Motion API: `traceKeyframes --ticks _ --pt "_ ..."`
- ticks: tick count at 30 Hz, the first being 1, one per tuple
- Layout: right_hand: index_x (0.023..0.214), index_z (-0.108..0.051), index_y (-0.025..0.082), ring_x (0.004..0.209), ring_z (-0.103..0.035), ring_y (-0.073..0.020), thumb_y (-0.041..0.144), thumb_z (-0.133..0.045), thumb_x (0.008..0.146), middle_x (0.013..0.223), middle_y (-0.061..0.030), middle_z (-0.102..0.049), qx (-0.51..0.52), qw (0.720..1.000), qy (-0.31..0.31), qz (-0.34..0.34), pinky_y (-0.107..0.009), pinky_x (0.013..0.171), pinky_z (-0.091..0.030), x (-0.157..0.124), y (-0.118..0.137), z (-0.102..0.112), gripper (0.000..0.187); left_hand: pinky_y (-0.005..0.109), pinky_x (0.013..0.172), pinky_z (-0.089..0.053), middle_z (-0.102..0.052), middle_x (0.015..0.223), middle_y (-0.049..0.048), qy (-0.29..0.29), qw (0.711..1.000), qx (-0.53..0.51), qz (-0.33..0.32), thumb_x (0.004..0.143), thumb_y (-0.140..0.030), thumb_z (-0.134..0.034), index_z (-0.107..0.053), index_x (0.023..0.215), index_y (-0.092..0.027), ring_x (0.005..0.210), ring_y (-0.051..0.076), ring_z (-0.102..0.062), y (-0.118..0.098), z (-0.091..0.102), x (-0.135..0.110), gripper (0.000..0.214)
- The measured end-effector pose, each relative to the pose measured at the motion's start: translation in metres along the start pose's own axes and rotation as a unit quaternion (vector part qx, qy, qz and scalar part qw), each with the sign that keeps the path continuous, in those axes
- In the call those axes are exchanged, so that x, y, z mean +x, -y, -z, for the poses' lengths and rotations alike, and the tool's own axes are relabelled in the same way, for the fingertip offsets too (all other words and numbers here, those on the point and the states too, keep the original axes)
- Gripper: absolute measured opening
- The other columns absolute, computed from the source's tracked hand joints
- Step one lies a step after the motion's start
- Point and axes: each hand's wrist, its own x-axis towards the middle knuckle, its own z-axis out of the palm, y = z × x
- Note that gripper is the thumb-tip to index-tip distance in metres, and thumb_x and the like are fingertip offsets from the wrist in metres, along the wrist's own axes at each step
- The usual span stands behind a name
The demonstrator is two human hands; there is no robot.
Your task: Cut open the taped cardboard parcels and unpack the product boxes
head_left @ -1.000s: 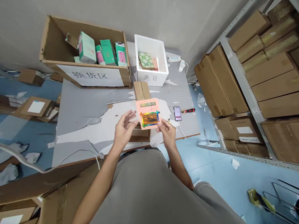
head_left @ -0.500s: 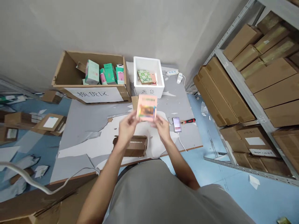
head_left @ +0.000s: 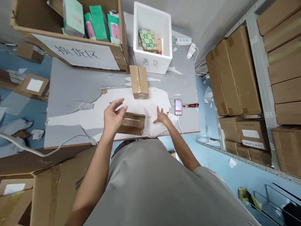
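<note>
My left hand (head_left: 113,116) hovers open, fingers spread, just left of and over an opened brown cardboard box (head_left: 132,123) near the table's front edge. My right hand (head_left: 161,116) is open too, fingers resting flat on white wrapping paper (head_left: 155,124) to the right of that box. Neither hand holds anything. A taped brown carton (head_left: 139,81) lies further back on the table. Behind it stands a white foam box (head_left: 152,37) holding a green patterned packet and a pink booklet (head_left: 159,44).
A big cardboard box (head_left: 70,47) with a white label holds green and pink packets at back left. A phone (head_left: 178,106) on a cable and a red-handled knife (head_left: 191,105) lie right. Shelves of cartons (head_left: 246,72) stand right. Cardboard piles (head_left: 35,194) sit at lower left.
The pink booklet held up in both hands has left them and now lies in the white foam box. Both hands have dropped to the table, open.
</note>
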Motion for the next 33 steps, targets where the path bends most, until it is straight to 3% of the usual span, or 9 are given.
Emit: traceKeyframes --ticks 4,10,15,21,24,27,29,31,33 --pt "0.197 -0.008 0.020 0.168 -0.057 -0.0464 0.026 -0.105 0.093 0.189 -0.0367 -0.039 -0.039 0.999 -0.005 0.005 -0.055 0.133 -0.054 0.000 -0.011 -0.064 0.143 0.059 0.127 -0.066 -0.083 0.149 0.0195 0.024 0.998 -0.018 0.060 0.094 -0.054 -0.088 -0.080 0.137 -0.020 0.143 0.038 -0.079 0.041 0.002 -0.041 0.056" --pt "0.161 -0.060 0.009 0.145 -0.068 -0.0322 0.019 -0.061 0.119 0.162 -0.0264 -0.069 0.011 0.999 -0.052 -0.007 -0.040 0.123 -0.052 -0.017 -0.019 -0.116 0.043 0.056 0.126 -0.067 -0.082 0.149 0.0184 0.037 0.997 -0.021 0.067 0.097 -0.053 -0.085 -0.080 0.140 -0.021 0.141 0.035 -0.080 0.047 0.016 -0.063 0.053" --pt "0.130 -0.068 0.017 0.131 -0.070 -0.0277 0.021 -0.057 0.119 0.146 -0.0201 -0.078 0.059 0.993 -0.102 -0.025 -0.033 0.118 -0.050 -0.037 -0.023 -0.125 0.016 0.052 0.123 -0.068 -0.084 0.145 0.0167 0.067 0.996 -0.022 0.058 0.100 -0.055 -0.080 -0.079 0.140 -0.022 0.138 0.033 -0.082 0.050 0.012 -0.073 0.052" --pt "0.108 -0.064 0.024 0.102 -0.075 -0.0244 0.032 -0.059 0.114 0.107 -0.0090 -0.082 0.132 0.967 -0.202 -0.082 -0.033 0.103 -0.056 -0.067 -0.032 -0.102 0.011 0.055 0.124 -0.068 -0.084 0.142 0.0184 0.138 0.988 -0.037 0.053 0.101 -0.059 -0.079 -0.080 0.140 -0.019 0.136 0.035 -0.083 0.046 -0.001 -0.080 0.055" --pt "0.104 -0.062 0.025 0.096 -0.076 -0.0212 0.038 -0.063 0.110 0.102 -0.0070 -0.082 0.292 0.912 -0.275 -0.084 -0.032 0.096 -0.062 -0.086 -0.027 -0.084 0.015 0.059 0.129 -0.063 -0.078 0.155 0.0192 0.191 0.981 -0.023 0.018 0.100 -0.061 -0.083 -0.078 0.151 -0.021 0.149 0.038 -0.076 0.040 -0.004 -0.079 0.066" --pt "0.105 -0.066 0.024 0.102 -0.079 -0.0207 0.049 -0.080 0.097 0.109 -0.0073 -0.085 0.538 0.780 -0.318 -0.002 -0.032 0.092 -0.067 -0.104 -0.004 -0.068 0.029 0.060 0.134 -0.058 -0.059 0.183 0.0184 0.288 0.957 -0.001 -0.043 0.090 -0.064 -0.095 -0.071 0.169 -0.028 0.172 0.043 -0.056 0.030 -0.009 -0.080 0.090" --pt "0.109 -0.071 0.024 0.107 -0.082 -0.0220 0.056 -0.090 0.090 0.114 -0.0075 -0.087 0.624 0.723 -0.291 0.064 -0.033 0.094 -0.070 -0.115 0.020 -0.060 0.042 0.055 0.130 -0.061 -0.054 0.188 0.0171 0.322 0.945 0.004 -0.056 0.087 -0.061 -0.098 -0.070 0.172 -0.029 0.172 0.043 -0.056 0.025 -0.014 -0.083 0.096" --pt "0.112 -0.075 0.024 0.110 -0.084 -0.0234 0.059 -0.095 0.087 0.117 -0.0078 -0.087 0.657 0.707 -0.238 0.107 -0.035 0.096 -0.072 -0.125 0.045 -0.054 0.048 0.050 0.122 -0.066 -0.070 0.174 0.0160 0.292 0.955 0.004 -0.052 0.090 -0.054 -0.093 -0.077 0.165 -0.027 0.154 0.040 -0.072 0.022 -0.018 -0.083 0.082" --pt "0.113 -0.076 0.023 0.109 -0.085 -0.0248 0.063 -0.096 0.087 0.118 -0.0086 -0.086 0.652 0.721 -0.194 0.134 -0.038 0.096 -0.074 -0.133 0.065 -0.050 0.051 0.047 0.113 -0.069 -0.086 0.147 0.0131 0.217 0.975 0.001 -0.047 0.093 -0.047 -0.085 -0.087 0.148 -0.025 0.129 0.036 -0.084 0.022 -0.017 -0.080 0.060"
